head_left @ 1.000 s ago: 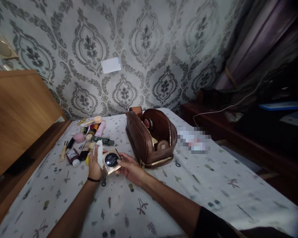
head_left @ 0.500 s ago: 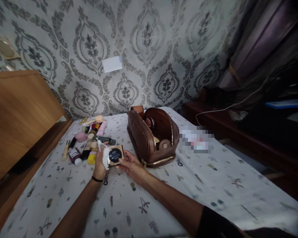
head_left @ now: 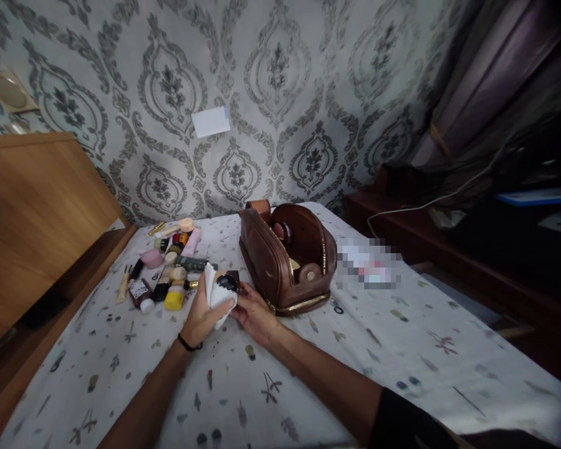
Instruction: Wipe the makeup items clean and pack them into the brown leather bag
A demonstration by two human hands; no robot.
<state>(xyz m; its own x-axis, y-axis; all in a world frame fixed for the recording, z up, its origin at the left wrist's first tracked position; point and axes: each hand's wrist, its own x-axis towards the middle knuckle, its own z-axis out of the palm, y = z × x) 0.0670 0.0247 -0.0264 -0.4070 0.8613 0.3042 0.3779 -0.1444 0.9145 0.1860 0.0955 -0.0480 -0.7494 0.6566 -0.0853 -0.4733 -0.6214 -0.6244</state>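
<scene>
Drawn farther across the gold compact [head_left: 227,284], the white cloth [head_left: 210,284] is clamped to it by my left hand [head_left: 201,319], my right hand's [head_left: 257,320] fingers pinching its edge near the brown bag [head_left: 265,262], where uneven pressure could make it slip.

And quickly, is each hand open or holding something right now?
Left hand: closed, holding a white cloth against the gold case.
Right hand: closed, holding the gold case by its right side.
</scene>
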